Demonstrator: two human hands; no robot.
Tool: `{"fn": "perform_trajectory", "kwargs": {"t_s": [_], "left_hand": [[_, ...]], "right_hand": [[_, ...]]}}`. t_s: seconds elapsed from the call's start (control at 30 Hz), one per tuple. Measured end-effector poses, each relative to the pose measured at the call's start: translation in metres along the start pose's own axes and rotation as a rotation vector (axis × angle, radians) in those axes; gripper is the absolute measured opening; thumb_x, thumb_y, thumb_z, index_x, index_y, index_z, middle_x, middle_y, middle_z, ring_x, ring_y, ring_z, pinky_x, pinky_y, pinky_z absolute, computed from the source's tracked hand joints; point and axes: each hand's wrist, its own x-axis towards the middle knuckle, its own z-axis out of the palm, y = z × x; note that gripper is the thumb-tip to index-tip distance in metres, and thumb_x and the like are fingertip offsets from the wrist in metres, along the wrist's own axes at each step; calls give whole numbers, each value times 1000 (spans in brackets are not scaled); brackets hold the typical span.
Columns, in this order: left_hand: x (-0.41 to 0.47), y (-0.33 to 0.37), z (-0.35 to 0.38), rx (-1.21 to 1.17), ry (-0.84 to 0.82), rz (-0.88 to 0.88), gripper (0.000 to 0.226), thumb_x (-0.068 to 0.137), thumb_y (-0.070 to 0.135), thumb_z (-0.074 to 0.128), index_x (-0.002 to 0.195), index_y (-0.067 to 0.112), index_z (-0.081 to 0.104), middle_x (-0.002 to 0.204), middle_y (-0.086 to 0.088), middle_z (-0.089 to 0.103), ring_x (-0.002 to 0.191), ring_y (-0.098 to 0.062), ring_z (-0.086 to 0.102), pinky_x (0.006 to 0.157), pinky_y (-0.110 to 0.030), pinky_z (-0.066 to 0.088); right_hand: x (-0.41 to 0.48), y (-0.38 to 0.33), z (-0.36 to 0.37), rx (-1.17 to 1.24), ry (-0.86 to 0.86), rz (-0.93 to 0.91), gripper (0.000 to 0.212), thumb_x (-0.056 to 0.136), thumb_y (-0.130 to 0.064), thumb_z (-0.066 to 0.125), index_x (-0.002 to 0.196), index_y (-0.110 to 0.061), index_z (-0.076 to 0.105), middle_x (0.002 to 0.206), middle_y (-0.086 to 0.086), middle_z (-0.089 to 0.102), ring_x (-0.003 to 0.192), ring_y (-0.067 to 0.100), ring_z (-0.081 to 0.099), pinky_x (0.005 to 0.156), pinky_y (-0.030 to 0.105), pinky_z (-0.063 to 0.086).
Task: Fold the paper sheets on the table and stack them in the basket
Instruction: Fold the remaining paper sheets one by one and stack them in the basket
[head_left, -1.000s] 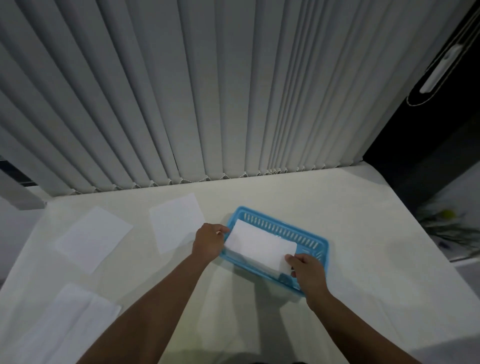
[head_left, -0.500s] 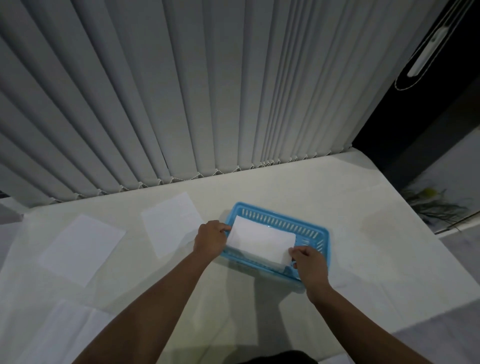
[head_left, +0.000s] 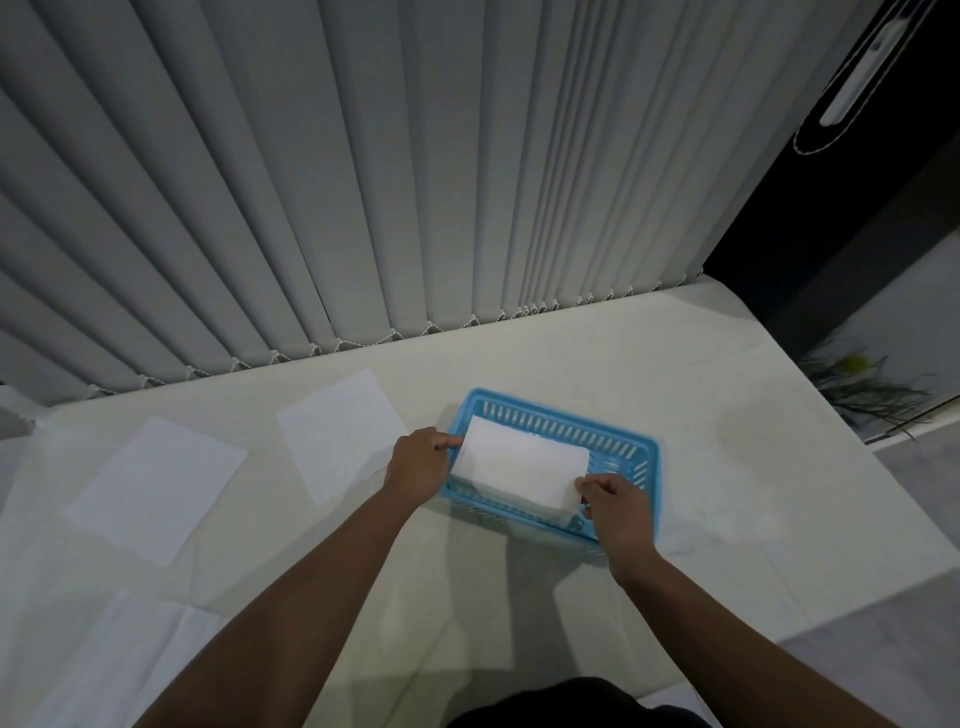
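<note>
A blue slotted basket (head_left: 631, 447) stands on the white table, right of centre. A folded white paper sheet (head_left: 519, 465) lies inside it on top of other folded paper. My left hand (head_left: 420, 462) pinches the sheet's left end at the basket's left rim. My right hand (head_left: 618, 501) pinches the sheet's near right corner over the basket's front wall. Two flat white sheets lie to the left, one near the basket (head_left: 340, 431) and one farther left (head_left: 156, 488). Another sheet (head_left: 104, 665) lies at the near left edge.
Grey vertical blinds (head_left: 363, 182) hang along the table's far edge. A dark gap with a plant (head_left: 862, 384) lies beyond the table's right edge. The table (head_left: 753, 493) runs on to the right of the basket.
The folded sheet has sunk a little lower into the basket, both hands still on its ends. The camera has tilted, so the whole scene sits higher and slightly left in the view.
</note>
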Motion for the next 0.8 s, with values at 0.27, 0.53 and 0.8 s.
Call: {"fn": "perform_trajectory", "kwargs": {"t_s": [0.27,0.53,0.8], "left_hand": [[0,-1,-1,-4,-9,21,45,94,4,34,111,20,72,105,-8,67,98,-27,61,89,-38,52],[-3,1,-3,-62,-9,17,42,96,6,34,113,18,71,108,-9,67,98,-26,62,86,-36,54],[-5,2,-3,-87,-7,15,42,96,5,34,114,17,70,107,-10,67,98,-27,62,87,-37,54]], "right_hand": [[0,0,3,-20,17,-6,17,89,-17,63,72,-17,64,75,-2,65,73,16,59,80,39,52],[2,1,7,-21,23,3,12,90,-17,62,85,-8,68,80,2,65,74,16,58,77,35,50],[3,4,7,-15,22,-3,10,90,-15,62,84,-9,67,79,0,64,73,14,57,78,35,49]]}}
